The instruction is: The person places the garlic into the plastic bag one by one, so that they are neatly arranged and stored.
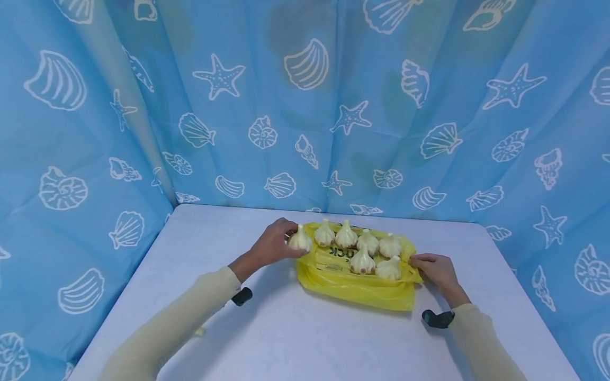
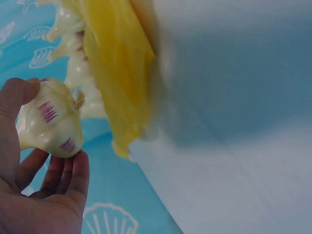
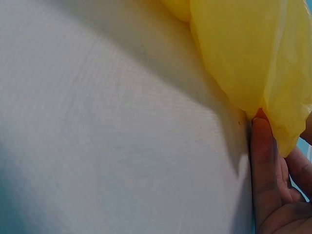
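Observation:
A garlic bulb (image 2: 51,119) with purple streaks is gripped between the thumb and fingers of my left hand (image 1: 274,244), at the left end of a yellow plastic bag (image 1: 357,296). Several more white garlic bulbs (image 1: 346,235) stand on the bag in the head view, most with their stems up. Dark printed letters show on the plastic between them. At the bag's right end my right hand (image 1: 436,269) pinches the yellow edge; in the right wrist view the fingers (image 3: 263,161) are partly behind the plastic.
All this rests on a table with a white cloth (image 1: 286,338). A blue curtain (image 1: 295,132) with shell and starfish prints hangs behind and along both sides. A small pale piece (image 1: 199,332) lies by the left forearm. Black wrist devices (image 1: 437,319) are near both sleeves.

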Motion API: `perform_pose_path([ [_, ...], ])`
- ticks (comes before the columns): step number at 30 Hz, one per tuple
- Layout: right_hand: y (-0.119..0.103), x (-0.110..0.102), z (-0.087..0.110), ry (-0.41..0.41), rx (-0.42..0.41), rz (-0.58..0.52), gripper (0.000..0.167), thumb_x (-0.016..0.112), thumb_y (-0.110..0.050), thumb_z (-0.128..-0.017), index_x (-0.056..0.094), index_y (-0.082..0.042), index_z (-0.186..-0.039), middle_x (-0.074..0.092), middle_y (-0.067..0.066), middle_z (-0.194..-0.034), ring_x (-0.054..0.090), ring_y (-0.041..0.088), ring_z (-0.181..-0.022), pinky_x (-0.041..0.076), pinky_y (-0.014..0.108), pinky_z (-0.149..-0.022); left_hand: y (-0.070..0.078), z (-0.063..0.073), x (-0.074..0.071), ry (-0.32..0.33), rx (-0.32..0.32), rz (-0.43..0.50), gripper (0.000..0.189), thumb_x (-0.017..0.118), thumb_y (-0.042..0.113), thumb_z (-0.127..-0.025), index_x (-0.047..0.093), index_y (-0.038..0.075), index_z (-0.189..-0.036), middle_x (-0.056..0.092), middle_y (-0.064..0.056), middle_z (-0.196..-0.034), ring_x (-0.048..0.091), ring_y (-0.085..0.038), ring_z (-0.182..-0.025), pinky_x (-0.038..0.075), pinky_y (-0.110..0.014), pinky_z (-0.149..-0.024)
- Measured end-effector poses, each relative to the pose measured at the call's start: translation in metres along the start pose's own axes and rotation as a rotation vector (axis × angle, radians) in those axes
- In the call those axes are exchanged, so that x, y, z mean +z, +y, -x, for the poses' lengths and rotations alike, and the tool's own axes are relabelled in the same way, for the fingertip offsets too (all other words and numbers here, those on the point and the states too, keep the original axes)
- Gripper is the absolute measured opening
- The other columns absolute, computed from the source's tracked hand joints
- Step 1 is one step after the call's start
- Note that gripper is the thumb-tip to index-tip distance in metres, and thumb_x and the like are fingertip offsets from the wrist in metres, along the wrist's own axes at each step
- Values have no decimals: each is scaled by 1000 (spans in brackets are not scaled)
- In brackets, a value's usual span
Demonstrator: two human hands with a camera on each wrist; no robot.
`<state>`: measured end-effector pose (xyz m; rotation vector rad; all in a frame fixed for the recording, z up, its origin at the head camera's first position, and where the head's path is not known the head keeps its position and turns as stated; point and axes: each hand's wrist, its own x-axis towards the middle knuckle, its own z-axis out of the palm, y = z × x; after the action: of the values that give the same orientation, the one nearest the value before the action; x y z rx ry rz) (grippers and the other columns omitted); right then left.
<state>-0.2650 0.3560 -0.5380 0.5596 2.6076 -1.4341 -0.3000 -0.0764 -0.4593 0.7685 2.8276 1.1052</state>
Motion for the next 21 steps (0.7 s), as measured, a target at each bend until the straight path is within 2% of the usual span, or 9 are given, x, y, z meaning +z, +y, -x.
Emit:
perform_pose_path([
  [4, 1, 0, -2, -4, 5, 6, 53, 67, -39, -92, 62, 2, -125, 55, 23, -129, 54, 30, -104, 46, 14, -65, 9, -6, 10, -19, 10, 8, 56, 84, 36, -75, 64, 5, -117, 54, -4, -106, 55, -15, -93, 52, -27, -82],
  [10, 3, 0, -4, 8, 14, -5, 52, 67, -39, -91, 63, 1, -124, 55, 23, -130, 53, 32, -108, 53, 30, -85, 19, -14, 27, -42, 49, 11, 58, 84, 37, -76, 64, 3, -119, 55, -5, -106, 54, -15, -93, 52, -28, -83],
  [16, 4, -1, -2, 6, 11, -11, 53, 68, -40, -91, 63, 1, -124, 56, 23, -129, 53, 31, -107, 52, 26, -81, 25, -25, 46, -73, 68, 47, 57, 84, 36, -76, 65, 5, -120, 57, -4, -108, 54, -15, -95, 51, -28, -83],
  [21, 2, -1, -1, 4, 3, -15, 52, 68, -41, -90, 65, 0, -122, 56, 22, -129, 52, 32, -109, 51, 30, -86, 27, -32, 62, -82, 77, 50, 55, 85, 39, -75, 67, 8, -116, 60, 1, -105, 52, -14, -94, 49, -27, -82],
])
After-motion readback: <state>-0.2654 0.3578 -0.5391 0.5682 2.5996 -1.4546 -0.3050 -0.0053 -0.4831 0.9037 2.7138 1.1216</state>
